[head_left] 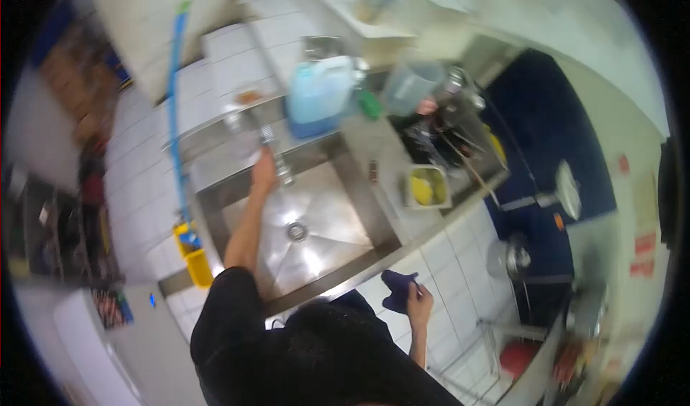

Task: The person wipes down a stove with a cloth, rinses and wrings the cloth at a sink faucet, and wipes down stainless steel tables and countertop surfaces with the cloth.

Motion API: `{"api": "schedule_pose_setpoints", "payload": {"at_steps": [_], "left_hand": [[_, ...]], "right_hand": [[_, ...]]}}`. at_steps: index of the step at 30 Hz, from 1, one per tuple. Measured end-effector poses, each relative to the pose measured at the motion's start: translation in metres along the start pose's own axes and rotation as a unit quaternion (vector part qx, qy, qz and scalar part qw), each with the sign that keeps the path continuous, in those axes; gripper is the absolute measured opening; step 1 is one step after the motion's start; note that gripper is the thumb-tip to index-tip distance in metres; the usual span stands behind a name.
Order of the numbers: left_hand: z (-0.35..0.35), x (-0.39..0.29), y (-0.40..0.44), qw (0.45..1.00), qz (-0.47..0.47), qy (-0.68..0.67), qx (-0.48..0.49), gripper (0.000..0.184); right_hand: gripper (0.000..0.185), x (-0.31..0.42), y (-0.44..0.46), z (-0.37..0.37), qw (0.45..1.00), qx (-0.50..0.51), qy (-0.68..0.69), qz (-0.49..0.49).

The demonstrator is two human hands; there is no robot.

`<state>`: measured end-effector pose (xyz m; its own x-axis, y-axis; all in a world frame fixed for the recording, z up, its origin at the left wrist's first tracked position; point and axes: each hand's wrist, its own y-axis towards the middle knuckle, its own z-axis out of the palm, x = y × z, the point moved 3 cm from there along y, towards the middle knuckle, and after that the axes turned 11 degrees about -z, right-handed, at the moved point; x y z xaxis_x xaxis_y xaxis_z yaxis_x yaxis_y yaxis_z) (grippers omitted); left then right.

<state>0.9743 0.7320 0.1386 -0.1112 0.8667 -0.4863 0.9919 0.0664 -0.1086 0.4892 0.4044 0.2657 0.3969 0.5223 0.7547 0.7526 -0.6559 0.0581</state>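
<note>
My left hand (264,172) reaches over the back left of a stainless steel sink (309,255). Its fingers appear closed at the metal tap (285,174), though blur hides the exact grip. In my right hand (419,307), held low in front of the counter's edge, is a dark purple cloth (397,289) that hangs to the left of the fingers. The sink's basin shows bare metal around its drain (297,231).
Behind the sink stands a jug of blue liquid (316,97). On the right are a clear plastic container (413,86), a square tub with yellow pieces (429,187) and a dark basin of utensils (445,140). A yellow holder (198,262) sits at the left.
</note>
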Motion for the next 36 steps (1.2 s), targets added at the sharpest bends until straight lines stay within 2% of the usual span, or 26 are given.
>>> {"api": "schedule_pose_setpoints", "payload": {"at_steps": [2,4,5,6,8,10,11,12,13,14,15,17,19,21,23,25,26,28,29,31,32,33,35,36], "left_hand": [[0.049,0.002,0.068,0.958,0.229,-0.113,-0.131,0.05],[0.07,-0.01,0.107,0.918,0.282,-0.14,-0.242,0.059],[0.078,-0.018,0.121,0.914,0.301,-0.15,-0.226,0.059],[0.083,-0.017,0.142,0.967,0.16,-0.199,-0.024,0.062],[0.068,-0.025,0.147,0.957,0.009,-0.225,0.182,0.067],[0.027,-0.043,0.12,0.896,-0.192,-0.375,0.141,0.062],[0.052,-0.027,0.129,0.897,-0.19,-0.374,0.143,0.062],[0.044,-0.021,0.119,0.883,-0.18,-0.42,0.109,0.056],[0.028,-0.023,0.097,0.858,-0.146,-0.486,0.073,0.049],[0.015,-0.024,0.076,0.84,-0.097,-0.531,0.059,0.043],[0.008,-0.024,0.054,0.831,-0.053,-0.55,0.062,0.037],[0.039,0.0,0.025,0.845,0.024,-0.528,0.083,0.034],[0.081,0.025,-0.001,0.805,-0.017,-0.576,0.137,0.025],[0.067,0.027,-0.052,0.921,0.048,-0.386,0.028,0.026],[0.033,0.022,-0.092,0.906,-0.076,-0.408,0.086,0.022],[0.028,0.016,-0.108,0.924,-0.067,-0.375,0.041,0.016],[0.016,0.011,-0.118,0.925,-0.076,-0.37,0.03,0.016],[-0.028,-0.019,-0.137,0.937,0.073,-0.327,-0.1,0.015],[-0.03,-0.025,-0.139,0.937,0.072,-0.325,-0.105,0.015],[-0.033,-0.033,-0.146,0.938,0.134,-0.297,-0.119,0.015],[-0.029,-0.031,-0.144,0.942,0.129,-0.286,-0.122,0.025],[-0.027,-0.027,-0.142,0.943,0.124,-0.282,-0.128,0.025],[-0.012,-0.021,-0.131,0.969,0.069,-0.231,0.059,0.041],[-0.003,-0.018,-0.128,0.956,0.07,-0.283,0.024,0.052]], "right_hand": [[0.033,0.067,0.021,0.02,1.0,0.019,-0.009,0.002],[0.027,0.115,0.04,0.046,0.998,0.049,-0.023,-0.031],[0.025,0.132,0.049,0.063,0.996,0.061,-0.034,-0.063],[0.026,0.145,0.061,0.082,0.993,0.09,-0.009,-0.07],[0.027,0.159,0.069,0.125,0.985,0.141,0.051,-0.088],[0.025,0.161,0.075,0.169,0.97,0.193,0.113,-0.096],[0.025,0.165,0.081,0.188,0.959,0.228,0.142,-0.093],[0.026,0.165,0.085,0.206,0.957,0.242,0.127,-0.095],[0.027,0.161,0.089,0.228,0.955,0.257,0.113,-0.096],[0.027,0.147,0.095,0.257,0.95,0.265,0.045,-0.157],[0.027,0.149,0.102,0.274,0.949,0.266,0.048,-0.162],[0.025,0.162,0.109,0.3,0.934,0.281,0.06,-0.211],[0.023,0.174,0.121,0.32,0.929,0.276,0.068,-0.239],[0.023,0.18,0.131,0.337,0.928,0.258,0.084,-0.256],[0.022,0.183,0.14,0.352,0.926,0.262,0.013,-0.27],[0.018,0.195,0.139,0.349,0.9,0.169,0.046,-0.399],[0.018,0.194,0.138,0.349,0.896,0.179,0.056,-0.402],[0.015,0.183,0.144,0.349,0.925,0.222,0.173,-0.255],[0.015,0.188,0.143,0.346,0.923,0.225,0.177,-0.258],[0.017,0.195,0.135,0.331,0.942,0.179,0.198,-0.202],[0.02,0.193,0.136,0.33,0.947,0.161,0.198,-0.195],[0.02,0.195,0.137,0.325,0.944,0.168,0.203,-0.197],[0.023,0.198,0.148,0.306,0.964,0.103,0.186,-0.157],[0.023,0.197,0.151,0.302,0.962,0.111,0.192,-0.162]]}}
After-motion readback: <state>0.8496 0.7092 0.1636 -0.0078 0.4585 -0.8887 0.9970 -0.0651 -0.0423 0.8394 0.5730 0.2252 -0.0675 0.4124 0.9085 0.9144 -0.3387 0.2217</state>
